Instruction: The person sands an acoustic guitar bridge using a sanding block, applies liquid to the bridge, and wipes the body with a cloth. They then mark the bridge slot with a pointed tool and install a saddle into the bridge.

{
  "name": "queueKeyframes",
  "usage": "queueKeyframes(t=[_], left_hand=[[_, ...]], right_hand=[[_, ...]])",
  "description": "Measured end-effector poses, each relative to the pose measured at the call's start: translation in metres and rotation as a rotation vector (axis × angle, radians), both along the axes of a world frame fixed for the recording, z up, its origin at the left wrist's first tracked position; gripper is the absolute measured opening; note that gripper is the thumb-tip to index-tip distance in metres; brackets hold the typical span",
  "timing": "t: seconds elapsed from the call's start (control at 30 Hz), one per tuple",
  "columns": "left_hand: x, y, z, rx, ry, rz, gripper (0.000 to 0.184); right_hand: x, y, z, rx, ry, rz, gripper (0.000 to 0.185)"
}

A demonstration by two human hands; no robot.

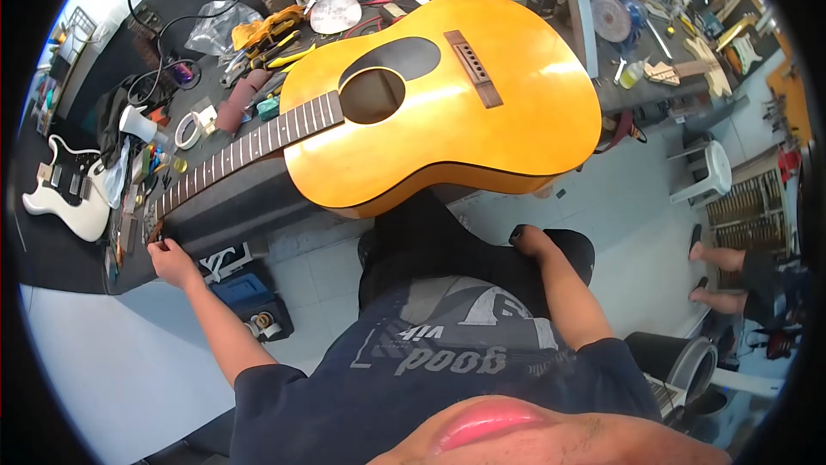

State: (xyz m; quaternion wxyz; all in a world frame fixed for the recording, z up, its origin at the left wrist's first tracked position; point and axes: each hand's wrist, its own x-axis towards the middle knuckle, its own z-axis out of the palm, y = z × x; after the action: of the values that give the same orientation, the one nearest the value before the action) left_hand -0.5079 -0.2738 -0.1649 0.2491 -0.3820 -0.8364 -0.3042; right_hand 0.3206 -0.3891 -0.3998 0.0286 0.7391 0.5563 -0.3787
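Across the black table [249,192], a glossy amber wooden acoustic guitar [533,78] lies face-up, left hand [175,264] closed on its dark headstock [157,231], seemingly for steadiness; right hand's [535,244] grip unclear.

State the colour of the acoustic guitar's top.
Glossy amber-yellow top, best seen in the head view.
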Motion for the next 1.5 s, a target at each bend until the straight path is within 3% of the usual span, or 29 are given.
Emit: queueKeyframes(t=[0.5,0.77,1.07,1.43,1.5], left_hand=[[0.01,0.001,-0.004,0.087,-0.043,0.049,0.023],[-0.012,0.005,-0.029,0.176,0.165,-0.113,0.023],[0.004,0.001,-0.028,0.106,0.16,0.007,0.019],[0.018,-0.001,-0.015,-0.043,0.21,0.003,0.024],[0.036,-0.005,-0.002,0.158,0.063,-0.059,0.022]], right_hand=[[0.0,0.003,-0.004,-0.039,-0.012,0.052,0.044],[0.0,0.005,-0.002,-0.026,-0.01,0.086,0.042],[0.008,0.004,-0.023,0.017,-0.001,0.064,0.04],[0.008,0.0,-0.008,0.021,0.056,0.076,0.037],[0.012,-0.002,-0.015,0.054,0.068,0.085,0.036]])
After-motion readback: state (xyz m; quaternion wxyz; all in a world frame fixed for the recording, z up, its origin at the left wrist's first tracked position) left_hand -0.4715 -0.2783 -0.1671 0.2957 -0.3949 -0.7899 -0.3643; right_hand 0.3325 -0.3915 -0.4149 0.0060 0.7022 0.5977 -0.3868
